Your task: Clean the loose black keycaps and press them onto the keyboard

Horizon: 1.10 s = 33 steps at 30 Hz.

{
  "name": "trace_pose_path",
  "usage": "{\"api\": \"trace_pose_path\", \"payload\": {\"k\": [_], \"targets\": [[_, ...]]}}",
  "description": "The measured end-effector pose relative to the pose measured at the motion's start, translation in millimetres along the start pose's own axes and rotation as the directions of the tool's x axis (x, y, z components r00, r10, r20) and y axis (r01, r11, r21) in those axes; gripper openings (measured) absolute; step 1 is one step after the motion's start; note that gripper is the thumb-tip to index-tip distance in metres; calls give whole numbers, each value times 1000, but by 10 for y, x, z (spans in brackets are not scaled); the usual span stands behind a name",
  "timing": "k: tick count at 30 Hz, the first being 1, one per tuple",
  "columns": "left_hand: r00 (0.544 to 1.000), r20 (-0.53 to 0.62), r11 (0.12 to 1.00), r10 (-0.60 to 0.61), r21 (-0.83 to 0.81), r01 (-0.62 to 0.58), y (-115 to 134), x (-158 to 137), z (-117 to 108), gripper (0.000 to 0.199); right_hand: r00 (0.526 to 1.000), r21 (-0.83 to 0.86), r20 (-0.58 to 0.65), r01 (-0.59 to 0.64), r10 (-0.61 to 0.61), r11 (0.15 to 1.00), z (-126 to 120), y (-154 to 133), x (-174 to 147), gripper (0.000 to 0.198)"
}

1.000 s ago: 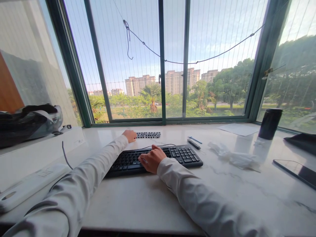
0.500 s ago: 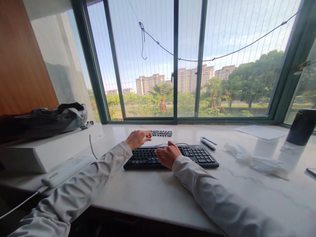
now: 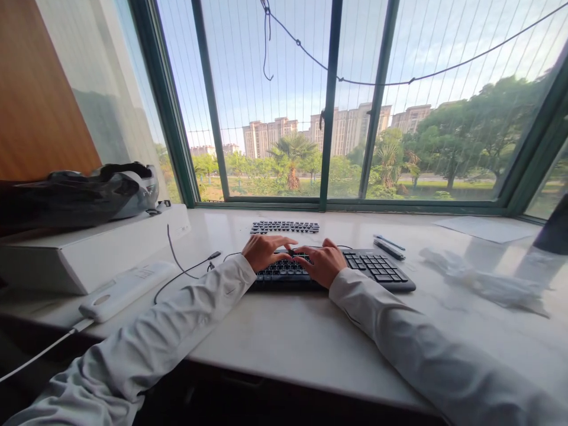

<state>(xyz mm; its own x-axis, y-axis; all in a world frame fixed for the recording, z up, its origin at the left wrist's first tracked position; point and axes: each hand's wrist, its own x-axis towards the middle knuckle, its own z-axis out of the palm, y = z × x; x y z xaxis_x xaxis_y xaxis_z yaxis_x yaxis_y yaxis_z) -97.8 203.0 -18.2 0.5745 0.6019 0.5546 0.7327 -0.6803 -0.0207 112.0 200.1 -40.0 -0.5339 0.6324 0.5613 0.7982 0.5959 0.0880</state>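
A black keyboard (image 3: 377, 269) lies in front of me on the pale stone counter, with many of its key places bare of caps. Over it my left hand (image 3: 266, 251) pinches a small dark piece, apparently a keycap (image 3: 290, 252), between thumb and fingers. My right hand (image 3: 323, 263) comes in from the other side, thumb and forefinger closed in on the same piece; its exact grip is partly hidden. Behind the keyboard, loose black keycaps (image 3: 284, 227) lie in rows on the counter.
Right of the keyboard are pens (image 3: 389, 247), a crumpled clear plastic bag (image 3: 483, 278), a paper sheet (image 3: 486, 228) and a dark bottle (image 3: 554, 228). On the left stand a white power strip (image 3: 128, 290), a black cable (image 3: 177, 273) and a white box (image 3: 97, 251) under a dark bag.
My left hand has moved right and down from the loose keycap rows to meet my right hand over the keyboard. The view has shifted, showing more of the cable.
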Motion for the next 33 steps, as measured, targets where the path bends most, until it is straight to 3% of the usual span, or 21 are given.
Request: {"api": "trace_pose_path", "payload": {"k": [10, 19, 26, 33], "targets": [[996, -69, 992, -51, -115, 43, 79, -2, -9, 42, 997, 95, -77, -14, 22, 995, 25, 14, -13, 43], [994, -23, 977, 104, -183, -106, -63, -17, -121, 32, 996, 226, -67, -43, 59, 973, 79, -21, -2, 38], [988, 121, 966, 95, -250, -62, -123, -17, -205, 33, 997, 385, -4, -75, 83, 920, 99, -132, 16, 34], [951, 292, 942, 103, -336, 1, -246, -23, -301, 33, 999, 323, 36, 25, -39, 946, 114, -298, -6, 28]]}}
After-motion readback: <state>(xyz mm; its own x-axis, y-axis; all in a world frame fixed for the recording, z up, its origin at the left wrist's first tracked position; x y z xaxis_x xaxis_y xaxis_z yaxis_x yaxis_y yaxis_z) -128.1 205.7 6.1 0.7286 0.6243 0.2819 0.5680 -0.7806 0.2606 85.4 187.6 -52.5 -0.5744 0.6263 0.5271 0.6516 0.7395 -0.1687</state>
